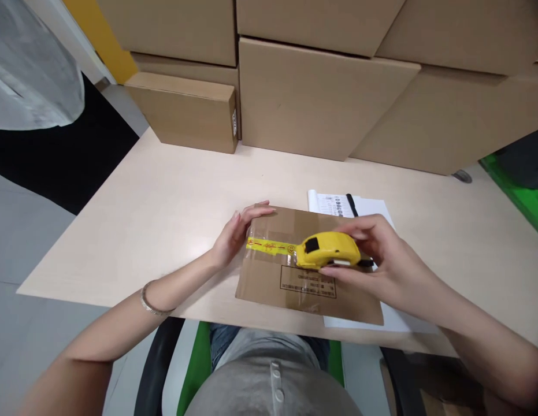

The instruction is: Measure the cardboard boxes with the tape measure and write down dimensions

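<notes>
Cardboard box lies flat on table, in front of torso, right part over white paper. Yellow tape runs from the box's left edge to the yellow tape dispenser on its top. For a clean strip, best to keep dispenser nose low, pull straight and steady, hold light tension; strip looks a bit wrinkled, so pressing it down should help. Left brace should stay firm, fingers off the tape line. Left hand: loosely open, fingers nearly straight at the far left corner, palm beside the left edge, forearm angled in from lower left. Right hand: closed around dispenser, thumb near side, fingers far side, forearm slanting in from lower right.
</notes>
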`<state>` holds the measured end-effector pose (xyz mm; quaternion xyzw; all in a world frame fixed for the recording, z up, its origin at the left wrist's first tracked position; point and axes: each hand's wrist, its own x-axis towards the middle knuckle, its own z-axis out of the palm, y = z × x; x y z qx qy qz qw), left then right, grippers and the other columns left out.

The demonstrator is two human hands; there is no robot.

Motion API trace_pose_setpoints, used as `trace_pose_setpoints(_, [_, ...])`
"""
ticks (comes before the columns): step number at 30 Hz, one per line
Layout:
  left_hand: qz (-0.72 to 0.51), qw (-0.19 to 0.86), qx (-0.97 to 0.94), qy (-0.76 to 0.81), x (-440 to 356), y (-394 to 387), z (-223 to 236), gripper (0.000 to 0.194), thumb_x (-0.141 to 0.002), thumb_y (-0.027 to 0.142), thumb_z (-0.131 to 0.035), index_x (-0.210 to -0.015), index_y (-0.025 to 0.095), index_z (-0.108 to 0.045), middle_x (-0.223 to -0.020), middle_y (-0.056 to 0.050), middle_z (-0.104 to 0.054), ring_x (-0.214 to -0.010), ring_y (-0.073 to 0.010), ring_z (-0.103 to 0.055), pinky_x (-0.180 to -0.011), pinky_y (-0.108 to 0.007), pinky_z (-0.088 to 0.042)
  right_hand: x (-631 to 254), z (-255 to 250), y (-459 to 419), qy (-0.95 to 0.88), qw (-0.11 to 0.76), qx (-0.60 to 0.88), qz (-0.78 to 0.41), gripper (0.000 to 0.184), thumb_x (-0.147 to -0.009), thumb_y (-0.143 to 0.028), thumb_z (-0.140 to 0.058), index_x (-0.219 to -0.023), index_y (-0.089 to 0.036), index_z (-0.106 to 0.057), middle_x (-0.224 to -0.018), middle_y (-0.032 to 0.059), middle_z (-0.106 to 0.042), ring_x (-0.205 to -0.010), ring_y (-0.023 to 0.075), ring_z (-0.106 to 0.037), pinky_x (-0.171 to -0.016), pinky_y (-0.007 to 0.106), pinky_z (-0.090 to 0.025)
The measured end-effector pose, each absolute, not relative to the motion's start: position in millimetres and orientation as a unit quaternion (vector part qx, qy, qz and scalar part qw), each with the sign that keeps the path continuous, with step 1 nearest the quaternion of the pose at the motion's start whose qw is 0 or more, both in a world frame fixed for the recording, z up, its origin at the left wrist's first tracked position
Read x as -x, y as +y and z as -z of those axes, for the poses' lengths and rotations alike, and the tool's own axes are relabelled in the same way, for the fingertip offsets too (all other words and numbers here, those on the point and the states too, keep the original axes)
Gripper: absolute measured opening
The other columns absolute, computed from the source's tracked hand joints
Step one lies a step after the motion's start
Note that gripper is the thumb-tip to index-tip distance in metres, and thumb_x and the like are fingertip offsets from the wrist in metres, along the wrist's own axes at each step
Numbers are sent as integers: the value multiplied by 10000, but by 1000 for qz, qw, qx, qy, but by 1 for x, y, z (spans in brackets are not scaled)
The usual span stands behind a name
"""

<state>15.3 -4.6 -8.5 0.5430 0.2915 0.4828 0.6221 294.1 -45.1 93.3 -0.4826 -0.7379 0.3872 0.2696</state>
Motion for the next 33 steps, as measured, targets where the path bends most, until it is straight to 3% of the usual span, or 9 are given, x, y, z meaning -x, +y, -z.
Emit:
trace_pose_setpoints(4, [-485, 647, -518, 279, -19, -4, 12, 686, -983, 778, -338, -1167, 276, -768, -1361, -65, -705, -1476, -341, -478, -1296, -534, -286, -242, -102, -30, -827, 282, 388, -294, 516, -918, -354, -777, -1364, -299, -524, -1268, 78, -746, -1136, 272, -752, -990, 459, -627])
trace_pose_setpoints(8, [-497, 654, -489, 294, -19, -2, 16, 702, -939, 826, -399, -1044, 220, -738, -1197, -115, -741, -1322, -359, -577, -1188, -509, -412, -211, -97, -20, -894, 260, 272, -244, 457, -989, -209, -665, -1421, -260, -525, -1432, 106, -675, -1319, 239, -663, -1110, 417, -558])
trace_pose_setpoints(11, [-487, 629, -537, 281, -13, -1, 16, 664, -997, 756, -344, -1125, 229, -727, -1232, -111, -694, -1299, -327, -568, -1161, -483, -426, -214, -93, -21, -900, 245, 282, -223, 462, -987, -199, -662, -1434, -233, -549, -1380, 112, -700, -1229, 231, -707, -1019, 377, -599])
trace_pose_setpoints(14, [-452, 574, -627, 269, -3, 1, 14, 536, -991, 682, -467, -1256, 281, -705, -1300, -97, -632, -1319, -322, -537, -1194, -501, -384, -234, -95, -26, -891, 222, 334, -215, 442, -977, -257, -696, -1407, -262, -592, -1224, 79, -758, -1027, 227, -760, -862, 360, -631])
trace_pose_setpoints(16, [-423, 541, -673, 275, 3, 3, 12, 473, -945, 630, -594, -1295, 328, -693, -1321, -88, -612, -1346, -341, -509, -1223, -528, -349, -255, -99, -31, -880, 208, 364, -225, 422, -978, -289, -700, -1391, -293, -611, -1232, 69, -761, -1046, 241, -754, -889, 383, -620])
trace_pose_setpoints(19, [-395, 537, -686, 293, 9, 8, 12, 452, -912, 605, -641, -1296, 372, -691, -1304, -91, -599, -1309, -370, -512, -1182, -573, -381, -302, -101, -43, -854, 200, 418, -235, 404, -975, -325, -708, -1372, -345, -637, -1311, 48, -745, -1159, 270, -724, -989, 439, -591])
trace_pose_setpoints(25, [-375, 528, -707, 285, 15, 17, 13, 461, -890, 593, -674, -1294, 370, -684, -1240, -95, -592, -1188, -351, -532, -1036, -530, -467, -398, -85, -74, -773, 246, 537, -234, 399, -900, -379, -794, -1287, -338, -704, -1246, 59, -763, -1061, 266, -747, -866, 400, -628])
trace_pose_setpoints(29, [-368, 522, -710, 295, 18, 16, 11, 467, -907, 582, -658, -1310, 346, -667, -1261, -101, -588, -1198, -352, -537, -997, -477, -472, -410, -79, -79, -761, 259, 546, -237, 408, -892, -395, -796, -1284, -324, -712, -1249, 61, -763, -1082, 256, -743, -879, 383, -623])
trace_pose_setpoints(33, [-369, 510, -721, 290, 20, 17, 15, 451, -921, 556, -642, -1321, 346, -661, -1257, -100, -601, -1216, -355, -539, -1029, -479, -450, -404, -86, -74, -785, 234, 529, -222, 380, -898, -409, -788, -1261, -311, -728, -1143, 48, -775, -983, 233, -744, -823, 364, -602])
